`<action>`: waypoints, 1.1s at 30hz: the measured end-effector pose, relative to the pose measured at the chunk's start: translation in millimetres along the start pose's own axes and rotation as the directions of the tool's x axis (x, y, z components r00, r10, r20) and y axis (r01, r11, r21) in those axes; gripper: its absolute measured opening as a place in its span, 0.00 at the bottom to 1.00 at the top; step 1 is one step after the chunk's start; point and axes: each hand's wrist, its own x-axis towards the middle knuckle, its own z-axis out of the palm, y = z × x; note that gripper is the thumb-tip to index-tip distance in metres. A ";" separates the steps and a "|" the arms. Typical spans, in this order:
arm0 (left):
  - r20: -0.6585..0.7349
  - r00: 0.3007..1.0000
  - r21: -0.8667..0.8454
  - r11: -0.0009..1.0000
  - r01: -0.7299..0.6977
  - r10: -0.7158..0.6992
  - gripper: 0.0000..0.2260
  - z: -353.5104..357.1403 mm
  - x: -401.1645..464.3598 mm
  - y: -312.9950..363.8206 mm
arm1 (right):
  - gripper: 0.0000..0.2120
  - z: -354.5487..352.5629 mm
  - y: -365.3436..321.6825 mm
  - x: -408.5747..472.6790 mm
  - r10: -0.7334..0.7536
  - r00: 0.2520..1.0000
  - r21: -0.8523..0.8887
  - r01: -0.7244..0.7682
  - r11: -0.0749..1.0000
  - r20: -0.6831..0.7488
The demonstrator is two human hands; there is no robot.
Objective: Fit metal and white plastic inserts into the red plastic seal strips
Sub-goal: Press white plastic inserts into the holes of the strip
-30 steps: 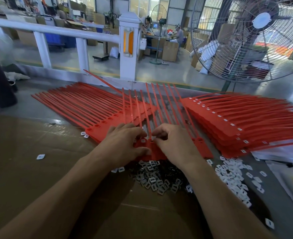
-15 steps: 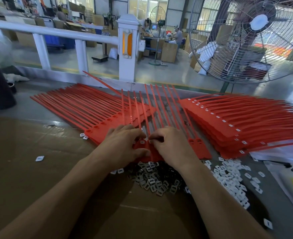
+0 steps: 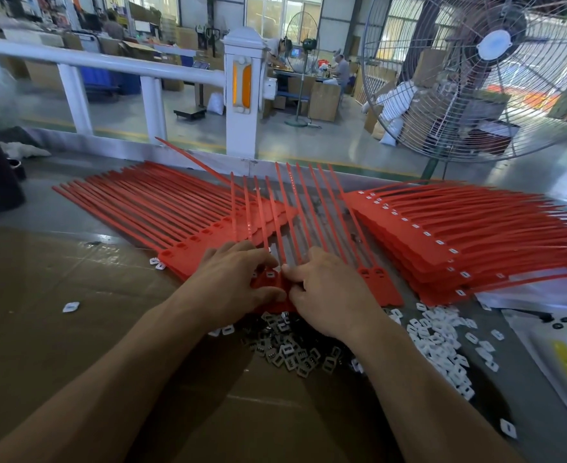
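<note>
Worker's left hand point(image 3: 235, 279) and right hand point(image 3: 325, 289) pinching one red seal strip point(image 3: 272, 279) between them, metal inserts point(image 3: 288, 352) heaped just below, white inserts point(image 3: 442, 342) nearby right

Layout referred to the row of seal strips point(image 3: 308, 228) at the centre of the table point(image 3: 75, 215), tails pointing away from the person. Left hand point(image 3: 233, 282) and right hand point(image 3: 328, 292) rest side by side on the near ends of this row. Left of the row: a fanned stack of strips point(image 3: 148, 208), partly under it. Right of the row: a second stack point(image 3: 469, 235). Just before the row, under the wrists: a heap of metal inserts point(image 3: 288, 349); right of that heap, a heap of plastic inserts point(image 3: 442, 342). Behind the row: a railing point(image 3: 108, 65); behind and to the right, a standing fan point(image 3: 475, 78).
</note>
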 end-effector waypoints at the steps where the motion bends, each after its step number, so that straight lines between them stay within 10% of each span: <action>1: -0.001 1.000 0.000 1.000 0.000 0.000 0.24 0.2 -0.1 -0.3 | 0.17 -1.1 -1.4 -0.9 -0.001 1.000 -0.014 0.001 1.000 0.010; 33: 0.041 0.999 0.007 1.000 -0.006 0.006 0.21 -2.1 -1.3 -0.3 | 0.22 -5.8 6.1 -11.3 -0.013 0.993 0.032 0.009 0.999 0.120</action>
